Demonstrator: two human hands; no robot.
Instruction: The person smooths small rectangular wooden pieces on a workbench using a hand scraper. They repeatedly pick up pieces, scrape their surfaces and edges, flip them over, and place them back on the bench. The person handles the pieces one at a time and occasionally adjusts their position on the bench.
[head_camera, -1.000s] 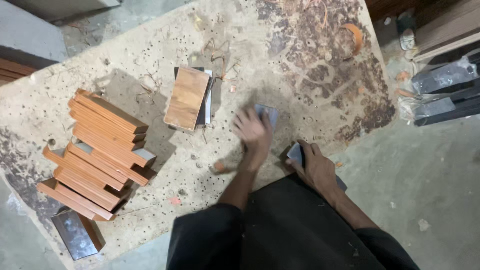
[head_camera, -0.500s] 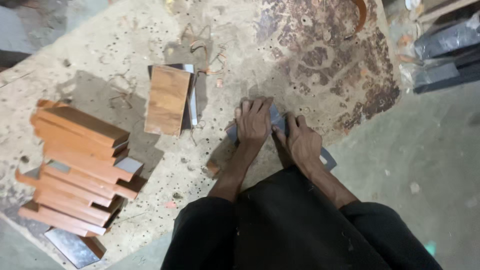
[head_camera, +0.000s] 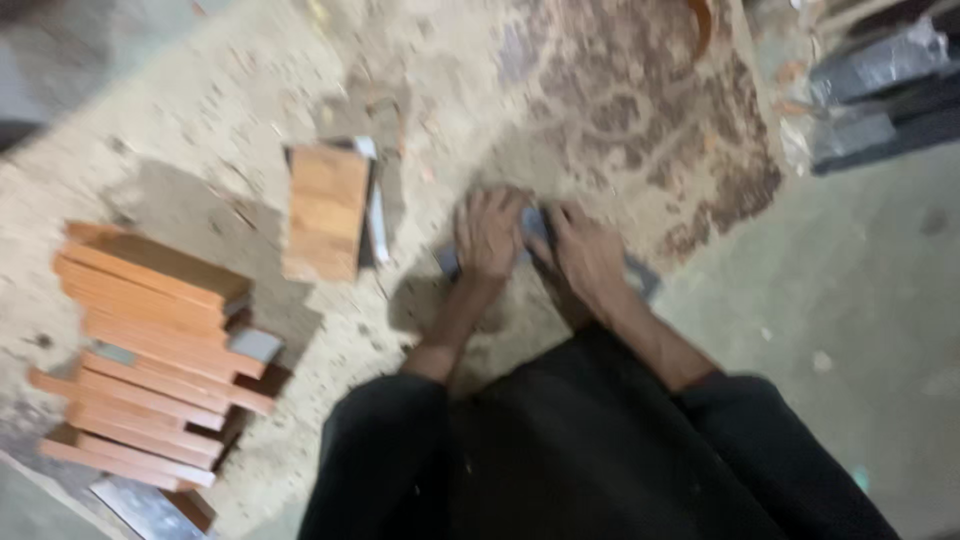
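Grey piece: a flat grey piece (head_camera: 535, 228) lies on the dusty table (head_camera: 200, 130), right in front of the person. Most of it is hidden under the hands.
Left hand: the left hand (head_camera: 490, 232) is pressed flat on the grey piece, fingers spread and pointing away from the body.
Right hand: the right hand (head_camera: 585, 250) is pressed down just beside the left one, touching it. Both hands are together on the same piece.
Grip: the picture is blurry, so I cannot tell if the fingers curl around an edge or only push down from the top.
Doing it well: I think both hands should push down evenly, so the piece stays flat and does not slide in the dust.
Wood block: one brown wood block (head_camera: 325, 210) lies to the left of the hands, apart from them, with a thin grey strip by its side.
Wood stack: a stack of long orange-brown boards (head_camera: 150, 350) sits far to the left, near the table edge.
Floor: grey floor (head_camera: 850, 300) shows on the right.
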